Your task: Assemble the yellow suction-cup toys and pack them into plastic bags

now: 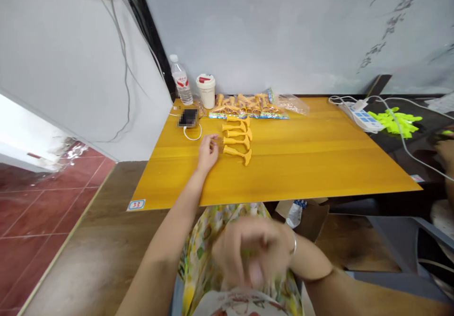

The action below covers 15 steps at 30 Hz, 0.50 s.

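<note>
My left hand (208,151) rests on the yellow-orange table (305,160), its fingers loosely bent and apart, with nothing visible in them. Just right of its fingertips lies a column of several small orange toy hammers (237,141), handles pointing left and heads right. My right hand (253,252) is raised close to the camera, over my lap and short of the table edge. Motion smears its fingers, so whether it holds anything cannot be made out. Behind the loose hammers, clear plastic bags (248,105) contain more orange pieces.
At the back left stand a water bottle (182,82) and a lidded white cup (206,90). A phone (188,117) with a white cable lies before them. To the right are a power strip (363,116), trailing cords and neon-yellow gloves (396,121). Part of another person's arm (446,157) shows at the right edge.
</note>
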Motion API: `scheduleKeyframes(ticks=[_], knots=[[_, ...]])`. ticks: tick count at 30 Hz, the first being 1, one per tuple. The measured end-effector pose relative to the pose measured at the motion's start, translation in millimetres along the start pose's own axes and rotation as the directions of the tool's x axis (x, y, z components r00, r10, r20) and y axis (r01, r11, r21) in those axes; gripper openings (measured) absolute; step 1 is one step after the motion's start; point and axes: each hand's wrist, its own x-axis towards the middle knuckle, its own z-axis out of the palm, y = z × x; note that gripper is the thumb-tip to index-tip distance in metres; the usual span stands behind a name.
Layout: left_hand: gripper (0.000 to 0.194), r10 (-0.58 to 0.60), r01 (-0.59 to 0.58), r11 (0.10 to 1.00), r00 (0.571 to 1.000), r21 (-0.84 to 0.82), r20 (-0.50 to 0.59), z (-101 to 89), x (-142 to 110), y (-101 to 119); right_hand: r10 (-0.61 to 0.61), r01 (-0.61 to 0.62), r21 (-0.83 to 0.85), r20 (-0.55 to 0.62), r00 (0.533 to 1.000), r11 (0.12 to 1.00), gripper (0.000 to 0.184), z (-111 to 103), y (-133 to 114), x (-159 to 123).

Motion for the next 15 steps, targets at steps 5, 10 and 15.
scheduleKeyframes(ticks=[5, 10, 15], knots=[[0.047, 0.252, -0.355, 0.902, 0.895, 0.245, 0.369, -7.3, -6, 27, -0.165, -0.396, -0.544, -0.717, 0.677, 0.740, 0.015, -137, 15, -4], [0.036, 0.190, -0.426, 0.816, 0.836, 0.390, 0.515, -5.7, -10, 35, -0.118, -0.781, -0.497, -0.863, 0.492, 0.379, 0.018, -201, 47, -31], [0.028, 0.229, -0.417, 0.864, 0.824, 0.282, 0.518, -6.7, -9, 32, -0.028, -0.781, -0.471, -0.862, 0.505, 0.411, 0.035, -204, 54, -24]])
